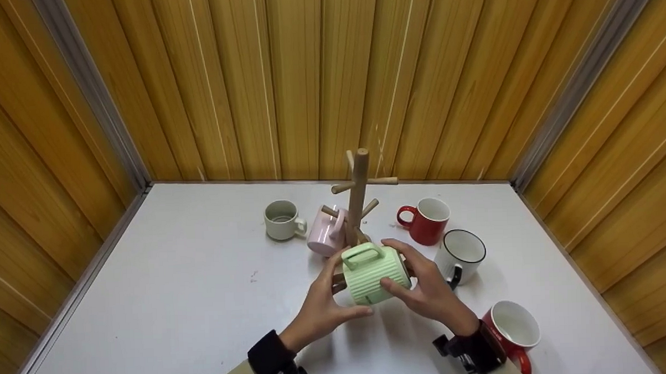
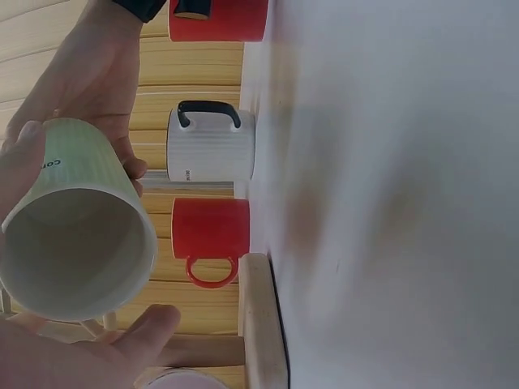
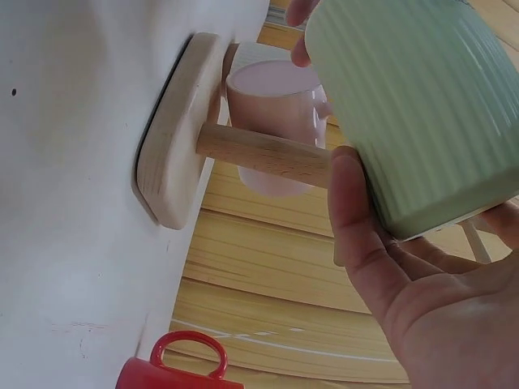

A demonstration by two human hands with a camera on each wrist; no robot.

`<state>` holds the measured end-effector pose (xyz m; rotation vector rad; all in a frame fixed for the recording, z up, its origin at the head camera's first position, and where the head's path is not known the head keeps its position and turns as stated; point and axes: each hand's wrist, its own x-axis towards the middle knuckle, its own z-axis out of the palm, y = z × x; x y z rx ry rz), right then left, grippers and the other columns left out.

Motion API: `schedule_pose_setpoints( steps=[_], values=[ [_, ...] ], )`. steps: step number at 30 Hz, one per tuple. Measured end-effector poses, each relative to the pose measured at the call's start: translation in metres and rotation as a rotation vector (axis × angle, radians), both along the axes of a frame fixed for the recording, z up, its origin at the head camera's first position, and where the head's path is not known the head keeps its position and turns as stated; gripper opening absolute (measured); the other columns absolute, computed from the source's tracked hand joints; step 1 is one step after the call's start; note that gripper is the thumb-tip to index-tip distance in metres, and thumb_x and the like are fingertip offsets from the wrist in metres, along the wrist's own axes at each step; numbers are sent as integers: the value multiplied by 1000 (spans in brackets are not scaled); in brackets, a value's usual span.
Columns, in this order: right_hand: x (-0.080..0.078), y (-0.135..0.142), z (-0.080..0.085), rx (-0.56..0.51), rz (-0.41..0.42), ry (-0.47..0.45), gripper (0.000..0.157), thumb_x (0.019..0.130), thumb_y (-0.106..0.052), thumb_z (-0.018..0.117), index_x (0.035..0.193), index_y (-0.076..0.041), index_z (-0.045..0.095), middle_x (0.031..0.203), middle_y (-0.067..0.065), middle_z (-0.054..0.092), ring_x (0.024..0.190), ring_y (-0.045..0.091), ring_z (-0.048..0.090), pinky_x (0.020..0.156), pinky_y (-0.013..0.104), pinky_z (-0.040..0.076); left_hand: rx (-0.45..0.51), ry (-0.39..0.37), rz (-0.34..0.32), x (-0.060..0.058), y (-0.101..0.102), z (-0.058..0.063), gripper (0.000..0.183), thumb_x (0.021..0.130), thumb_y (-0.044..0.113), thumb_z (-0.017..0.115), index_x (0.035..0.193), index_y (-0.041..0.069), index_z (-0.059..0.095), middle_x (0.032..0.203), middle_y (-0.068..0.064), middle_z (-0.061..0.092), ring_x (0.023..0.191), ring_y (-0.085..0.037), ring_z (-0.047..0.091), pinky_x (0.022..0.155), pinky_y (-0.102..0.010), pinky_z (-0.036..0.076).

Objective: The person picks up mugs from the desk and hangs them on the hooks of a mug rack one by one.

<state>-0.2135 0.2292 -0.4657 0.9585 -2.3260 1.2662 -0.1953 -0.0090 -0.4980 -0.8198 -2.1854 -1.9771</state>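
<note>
A light green ribbed mug (image 1: 372, 274) is held tilted in front of the wooden mug tree, its handle uppermost in the head view. Its mouth faces the camera in the left wrist view, and its base end shows in the right wrist view. My left hand (image 1: 323, 303) curves around the mouth end, fingertips near the handle and thumb stretched below the rim. My right hand (image 1: 431, 289) grips the base end, thumb on the ribbed front and fingers behind. The mug tree (image 1: 358, 194) stands behind, with a pink mug (image 1: 323, 234) at its low left peg.
Back left stands a grey-green cup (image 1: 281, 222). To the right are a red mug (image 1: 429, 222), a white mug (image 1: 461, 254) with black rim and handle, and another red mug (image 1: 512, 327) beside my right wrist. Wood-look panels (image 1: 290, 83) enclose the white table (image 1: 175, 281).
</note>
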Motion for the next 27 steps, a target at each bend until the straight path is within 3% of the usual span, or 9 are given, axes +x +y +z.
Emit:
schedule_pose_setpoints(
  steps=[7, 11, 15, 20, 27],
  values=[
    [-2, 4, -2, 10, -11, -20, 61, 92, -18, 75, 148, -18, 51, 128, 3, 65, 82, 10, 68, 66, 30, 60, 2, -41, 0, -4, 9, -2, 88, 77, 19, 93, 150, 13, 44, 124, -9, 67, 106, -22, 71, 90, -36, 59],
    [-1, 7, 0, 51, -31, -57, 63, 93, -22, 74, 150, -20, 48, 125, 4, 64, 72, 6, 67, 63, 29, 57, 49, -24, -17, -5, 11, -4, 87, 78, 19, 92, 151, 14, 45, 124, -9, 68, 101, -21, 72, 86, -36, 60],
    [2, 11, 3, 88, -66, -55, 69, 92, -27, 75, 154, -21, 45, 132, 7, 64, 82, 9, 70, 70, 31, 59, 65, -37, -25, -6, 11, -5, 87, 78, 16, 91, 152, 16, 46, 123, -10, 69, 96, -20, 73, 85, -37, 61],
    [3, 13, 5, 81, -91, -51, 73, 91, -26, 76, 156, -25, 42, 147, 8, 56, 107, 23, 70, 82, 37, 60, 61, -66, -18, -7, 11, -6, 86, 78, 15, 91, 152, 15, 45, 122, -11, 70, 98, -20, 73, 87, -36, 60],
    [3, 11, 5, 58, -66, -152, 72, 94, -21, 75, 157, -25, 41, 152, 9, 51, 113, 27, 69, 87, 43, 60, 69, -79, -33, -9, 11, -6, 88, 79, 14, 90, 153, 7, 43, 125, -12, 68, 102, -21, 72, 88, -35, 60]
  ],
)
